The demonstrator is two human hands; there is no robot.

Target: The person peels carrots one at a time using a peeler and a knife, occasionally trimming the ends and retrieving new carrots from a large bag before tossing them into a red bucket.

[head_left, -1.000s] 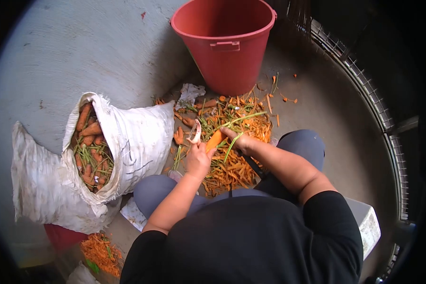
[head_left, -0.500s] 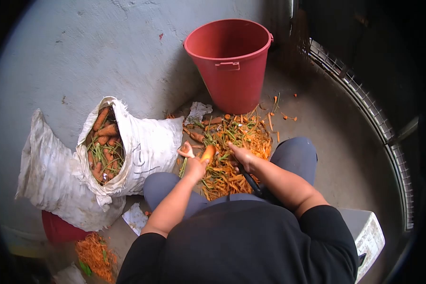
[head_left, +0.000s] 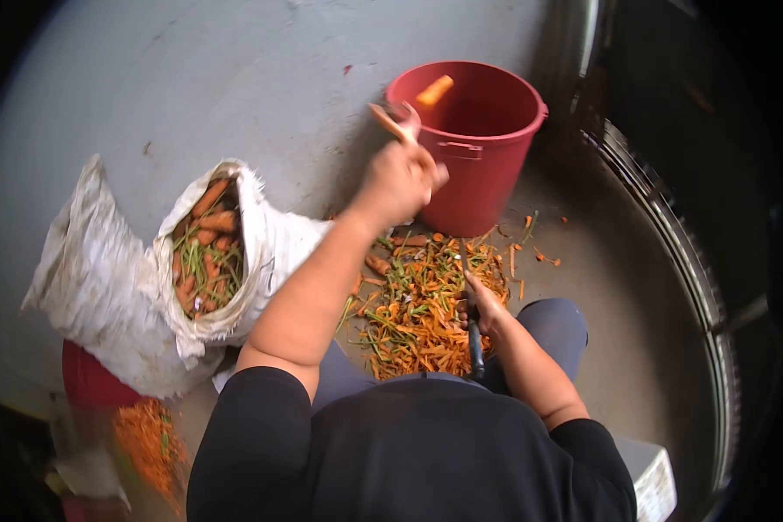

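Observation:
A peeled carrot [head_left: 435, 91] is in the air at the mouth of the red bucket [head_left: 483, 178], apart from any fingers. My left hand [head_left: 402, 174] reaches out just left of the bucket, its fingers spread and slightly blurred, holding nothing. Wrapped around the dark handle of a knife [head_left: 476, 344] is my right hand [head_left: 485, 309]. The narrow blade points forward over a heap of carrot peelings [head_left: 426, 326] and green stems on the floor between my legs.
To the left, a white woven sack [head_left: 274, 252] lies open, full of unpeeled carrots [head_left: 217, 222]. Another white sack [head_left: 96, 287] is beside it. More orange shreds [head_left: 148, 439] lie at lower left. A white block [head_left: 648, 478] stands at lower right.
My left hand has swung forward and up to the bucket and let go of the peeled carrot. My right hand keeps the knife near the peelings, its blade now pointing forward. The view has shifted.

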